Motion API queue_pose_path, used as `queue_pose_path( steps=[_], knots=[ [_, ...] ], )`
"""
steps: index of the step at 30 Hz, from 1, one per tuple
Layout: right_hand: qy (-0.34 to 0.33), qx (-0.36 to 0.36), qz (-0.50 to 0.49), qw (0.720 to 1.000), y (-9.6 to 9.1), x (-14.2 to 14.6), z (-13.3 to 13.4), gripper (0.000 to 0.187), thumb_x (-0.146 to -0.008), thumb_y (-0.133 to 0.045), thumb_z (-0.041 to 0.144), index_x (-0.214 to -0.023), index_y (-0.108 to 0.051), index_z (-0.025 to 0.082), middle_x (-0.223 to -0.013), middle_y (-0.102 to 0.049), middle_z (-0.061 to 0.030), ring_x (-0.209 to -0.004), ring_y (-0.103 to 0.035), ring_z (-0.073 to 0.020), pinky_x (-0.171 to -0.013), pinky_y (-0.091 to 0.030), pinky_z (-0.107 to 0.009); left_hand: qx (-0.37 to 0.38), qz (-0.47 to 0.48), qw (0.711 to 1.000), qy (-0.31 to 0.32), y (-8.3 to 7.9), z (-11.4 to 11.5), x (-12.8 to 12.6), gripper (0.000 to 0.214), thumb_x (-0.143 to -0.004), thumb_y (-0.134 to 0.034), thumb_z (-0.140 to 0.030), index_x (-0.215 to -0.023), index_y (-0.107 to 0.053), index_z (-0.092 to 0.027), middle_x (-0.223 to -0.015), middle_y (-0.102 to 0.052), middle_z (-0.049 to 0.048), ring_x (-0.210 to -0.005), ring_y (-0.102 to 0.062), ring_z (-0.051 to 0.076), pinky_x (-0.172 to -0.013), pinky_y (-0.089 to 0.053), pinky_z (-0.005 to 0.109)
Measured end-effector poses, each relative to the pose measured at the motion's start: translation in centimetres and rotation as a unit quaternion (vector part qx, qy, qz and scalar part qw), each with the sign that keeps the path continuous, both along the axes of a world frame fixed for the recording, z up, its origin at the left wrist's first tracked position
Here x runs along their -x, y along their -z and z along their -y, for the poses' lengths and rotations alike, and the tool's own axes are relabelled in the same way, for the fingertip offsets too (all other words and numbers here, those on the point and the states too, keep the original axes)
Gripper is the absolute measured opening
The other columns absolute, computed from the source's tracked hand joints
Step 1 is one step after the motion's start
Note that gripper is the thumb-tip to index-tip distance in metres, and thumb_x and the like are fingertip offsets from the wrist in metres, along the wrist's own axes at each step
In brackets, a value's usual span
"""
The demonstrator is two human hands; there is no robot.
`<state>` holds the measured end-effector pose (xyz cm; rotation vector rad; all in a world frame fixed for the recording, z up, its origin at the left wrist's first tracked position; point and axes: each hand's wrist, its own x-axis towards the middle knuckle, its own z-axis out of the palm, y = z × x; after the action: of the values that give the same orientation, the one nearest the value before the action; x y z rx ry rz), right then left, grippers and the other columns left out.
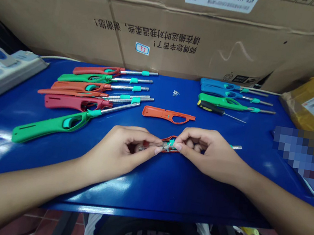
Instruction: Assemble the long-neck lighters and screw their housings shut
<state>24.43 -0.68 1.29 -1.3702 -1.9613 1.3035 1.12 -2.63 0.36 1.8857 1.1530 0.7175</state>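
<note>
An opened orange-red long-nosed lighter (171, 139) lies across the middle of the table, its inner parts exposed. My left hand (128, 148) is closed on its left end, thumb and fingertips at a clear inner piece beside the shell. On the other side, my right hand (207, 153) pinches near the teal part (171, 143) and thin wires. The lighter's metal tube (236, 147) pokes out to the right behind that hand. Just beyond my hands rests a loose orange half-shell (157, 113), hollow side up. My palms hide much of the lighter.
Several assembled lighters (78, 104) lie in a row at left, a green one (51, 126) nearest. At right are blue and green lighters (222, 101) and a yellow-black screwdriver (210, 107). Small white bits (175, 93) lie mid-table. Cardboard (160, 22) walls the back; a power strip (6, 70) is left.
</note>
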Motion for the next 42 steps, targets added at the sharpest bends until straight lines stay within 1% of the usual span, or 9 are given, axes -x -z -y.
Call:
queue_pose_path(
  steps=[10,18,22,25,30,32,36,42],
  knots=[
    [0.002,-0.006,-0.003,1.000,0.15,0.13,0.00,0.017,-0.089,-0.062,0.031,-0.084,-0.070,0.017,-0.058,-0.045,0.0050,-0.050,-0.035,-0.0082,-0.044,-0.027,-0.023,-0.001,0.005,1.000,-0.005,-0.03,0.07,-0.10,0.017,-0.090,-0.070,-0.027,-0.101,-0.081,-0.018,-0.083,-0.076,0.0021,-0.056,-0.052,0.007,-0.049,-0.039,0.018],
    [0.003,-0.002,-0.014,1.000,0.05,0.02,0.08,0.017,-0.088,-0.062,0.031,-0.083,-0.069,0.016,-0.059,-0.045,0.0048,-0.051,-0.036,-0.0080,-0.045,-0.027,-0.023,-0.015,0.015,1.000,-0.014,-0.04,0.13,-0.14,0.015,-0.090,-0.071,-0.026,-0.100,-0.082,-0.021,-0.083,-0.076,0.0000,-0.056,-0.052,0.006,-0.049,-0.038,0.017],
    [-0.004,-0.009,-0.014,1.000,-0.02,-0.15,0.08,0.014,-0.087,-0.063,0.028,-0.083,-0.070,0.017,-0.059,-0.045,0.0053,-0.051,-0.036,-0.0078,-0.046,-0.028,-0.023,0.004,0.018,1.000,-0.023,-0.13,0.21,-0.05,0.016,-0.090,-0.071,-0.030,-0.098,-0.082,-0.022,-0.083,-0.077,0.0007,-0.056,-0.052,0.007,-0.049,-0.038,0.018],
    [-0.012,-0.011,-0.011,1.000,0.05,-0.21,0.09,0.015,-0.088,-0.063,0.030,-0.083,-0.070,0.017,-0.059,-0.045,0.0052,-0.052,-0.036,-0.0082,-0.046,-0.028,-0.023,0.023,0.019,0.999,-0.029,-0.12,0.26,-0.01,0.017,-0.090,-0.071,-0.033,-0.098,-0.082,-0.022,-0.080,-0.077,0.0008,-0.055,-0.050,0.008,-0.048,-0.038,0.018],
    [-0.017,-0.025,-0.015,0.999,0.33,-0.10,0.06,0.020,-0.090,-0.062,0.033,-0.086,-0.071,0.017,-0.064,-0.050,0.0028,-0.055,-0.038,-0.0092,-0.049,-0.030,-0.025,0.048,0.021,0.998,-0.028,-0.07,0.28,0.00,0.021,-0.089,-0.071,-0.034,-0.101,-0.082,-0.021,-0.079,-0.077,0.0020,-0.055,-0.049,0.008,-0.048,-0.037,0.019],
    [-0.016,-0.028,-0.019,0.999,0.47,-0.06,0.02,0.020,-0.090,-0.062,0.034,-0.087,-0.071,0.017,-0.066,-0.051,0.0020,-0.056,-0.038,-0.0095,-0.050,-0.030,-0.025,0.051,0.021,0.998,-0.029,-0.12,0.28,0.00,0.021,-0.089,-0.071,-0.035,-0.102,-0.082,-0.021,-0.080,-0.077,0.0027,-0.055,-0.050,0.009,-0.049,-0.037,0.020],
    [-0.014,-0.027,-0.024,0.999,0.56,-0.10,-0.04,0.020,-0.090,-0.063,0.034,-0.087,-0.072,0.017,-0.069,-0.055,0.0000,-0.057,-0.040,-0.0098,-0.050,-0.031,-0.025,0.061,0.025,0.997,-0.033,-0.23,0.28,-0.03,0.022,-0.089,-0.071,-0.036,-0.101,-0.082,-0.021,-0.077,-0.077,0.0029,-0.054,-0.050,0.009,-0.049,-0.036,0.020],
    [-0.014,-0.022,-0.024,0.999,0.54,-0.14,-0.02,0.022,-0.090,-0.062,0.036,-0.087,-0.072,0.017,-0.071,-0.057,-0.0010,-0.057,-0.041,-0.0103,-0.051,-0.031,-0.026,0.100,0.036,0.993,-0.042,-0.24,0.07,-0.11,0.023,-0.088,-0.072,-0.036,-0.100,-0.083,-0.020,-0.085,-0.079,0.0056,-0.059,-0.059,0.012,-0.050,-0.039,0.022]
  ],
)
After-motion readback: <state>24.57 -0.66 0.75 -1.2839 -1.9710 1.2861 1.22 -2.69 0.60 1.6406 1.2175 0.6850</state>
